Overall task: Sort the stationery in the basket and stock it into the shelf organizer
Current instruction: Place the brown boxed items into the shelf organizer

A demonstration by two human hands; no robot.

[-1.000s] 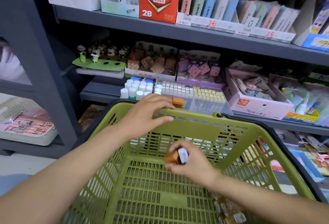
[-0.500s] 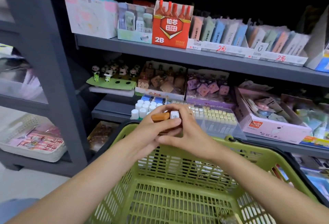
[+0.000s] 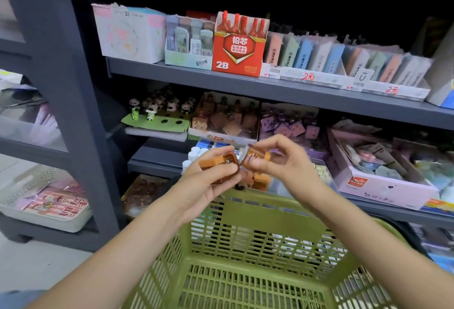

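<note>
Stocking is proceeding: left hand (image 3: 208, 181) and right hand (image 3: 280, 161) are each pinching a brown item (image 3: 219, 164) above the organizer (image 3: 319, 173), fingers curled, beyond the basket (image 3: 258, 210).

This is a stationery shop aisle. Grey metal shelves (image 3: 270, 90) from 10 to 2 o'clock carry open display cartons: a red 2B lead box (image 3: 237, 48) at 12, a row of pastel packs with handwritten red price tags (image 3: 308, 77) at 1, panda figurines (image 3: 157, 108) at 11, and a pink carton (image 3: 383, 185) of loose items at 3. A green shopping basket (image 3: 258, 247) sits at 6, and a white tray (image 3: 46, 200) of packets lies on a low shelf at 9.
</note>
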